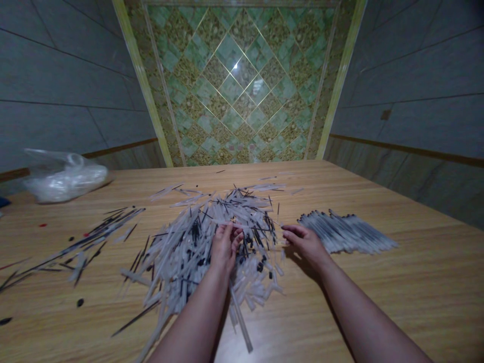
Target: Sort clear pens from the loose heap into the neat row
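A big loose heap of clear pen barrels and thin black refills (196,242) lies on the wooden table (378,302) in front of me. My left hand (225,247) rests on top of the heap with its fingers curled round a clear barrel. My right hand (306,242) hovers at the heap's right edge, fingers pinched together toward the left hand; what they hold is too small to make out. Just to the right of that hand lies a neat row of assembled pens (346,233).
A scatter of black refills and small caps (75,247) stretches over the left of the table. A clear plastic bag (62,176) with white contents sits at the far left. Tiled walls close in the table's back and sides.
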### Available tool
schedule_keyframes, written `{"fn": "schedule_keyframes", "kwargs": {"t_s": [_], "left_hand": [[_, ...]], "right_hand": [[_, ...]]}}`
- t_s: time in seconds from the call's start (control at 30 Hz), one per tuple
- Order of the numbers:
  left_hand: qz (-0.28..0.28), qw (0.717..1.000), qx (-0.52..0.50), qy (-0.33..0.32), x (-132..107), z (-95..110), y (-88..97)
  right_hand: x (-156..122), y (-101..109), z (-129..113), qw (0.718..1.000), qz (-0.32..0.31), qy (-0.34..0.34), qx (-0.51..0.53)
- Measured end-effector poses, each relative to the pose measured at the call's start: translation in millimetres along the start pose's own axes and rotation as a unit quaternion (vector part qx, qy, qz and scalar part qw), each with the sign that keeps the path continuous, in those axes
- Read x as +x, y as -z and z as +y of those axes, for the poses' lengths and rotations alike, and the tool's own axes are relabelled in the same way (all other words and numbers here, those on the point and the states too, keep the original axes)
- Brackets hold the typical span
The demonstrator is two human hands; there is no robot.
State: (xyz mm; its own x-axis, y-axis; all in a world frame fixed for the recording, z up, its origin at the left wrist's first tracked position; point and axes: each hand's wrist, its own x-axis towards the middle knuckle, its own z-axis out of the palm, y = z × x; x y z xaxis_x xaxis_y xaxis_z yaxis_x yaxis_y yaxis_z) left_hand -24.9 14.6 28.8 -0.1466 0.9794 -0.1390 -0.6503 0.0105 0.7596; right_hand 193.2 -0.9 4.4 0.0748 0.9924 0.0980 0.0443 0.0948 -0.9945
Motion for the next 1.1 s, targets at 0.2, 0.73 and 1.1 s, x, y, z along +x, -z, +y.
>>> {"fn": "schedule_keyframes", "kwargs": {"t_s": [0.2, 0.73, 1.1], "left_hand": [[0.007, 1.0, 0.02, -0.008, -3.7, -13.2, -3.5], [-0.052, 0.992, -0.036, 0.107, -18.0, -31.7, -8.6], [0.016, 0.984, -0.157, 0.083, 2.9, -8.9, 0.7]], "right_hand": [[4.2, 1.0, -0.7, 0.986, 0.114, 0.103, -0.063], [-18.0, -41.0, -13.3, 0.992, -0.073, 0.097, 0.042], [11.7, 14.2, 26.6, 0.95, 0.075, 0.104, -0.286]]}}
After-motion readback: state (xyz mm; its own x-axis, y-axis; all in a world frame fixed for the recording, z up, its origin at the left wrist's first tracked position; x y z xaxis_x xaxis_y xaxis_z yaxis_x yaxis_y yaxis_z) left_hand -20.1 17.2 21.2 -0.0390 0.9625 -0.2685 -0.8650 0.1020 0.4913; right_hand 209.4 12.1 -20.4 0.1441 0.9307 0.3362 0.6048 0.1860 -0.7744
